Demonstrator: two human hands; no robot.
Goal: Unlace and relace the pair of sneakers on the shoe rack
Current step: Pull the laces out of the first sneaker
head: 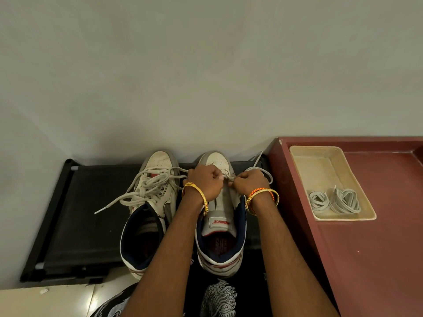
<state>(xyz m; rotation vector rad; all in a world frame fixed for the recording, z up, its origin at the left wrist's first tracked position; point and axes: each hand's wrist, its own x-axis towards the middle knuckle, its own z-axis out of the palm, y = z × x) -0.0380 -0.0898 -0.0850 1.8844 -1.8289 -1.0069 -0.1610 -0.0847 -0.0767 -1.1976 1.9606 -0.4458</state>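
Two white high-top sneakers with navy lining stand side by side on a black shoe rack [77, 216], toes toward the wall. The left sneaker [150, 202] is laced loosely, its grey lace ends trailing over the rack. Over the right sneaker [220, 227], my left hand [204, 179] and my right hand [248, 180] both have curled fingers pinching its grey lace [263, 170] near the lower eyelets. The lace runs out to the right behind my right hand. My hands hide the eyelets they work at.
A dark red surface [377, 248] adjoins the rack on the right. On it sits a cream tray [320, 163] holding two coiled grey laces [335, 201]. A plain wall rises behind. Tiled floor shows at bottom left.
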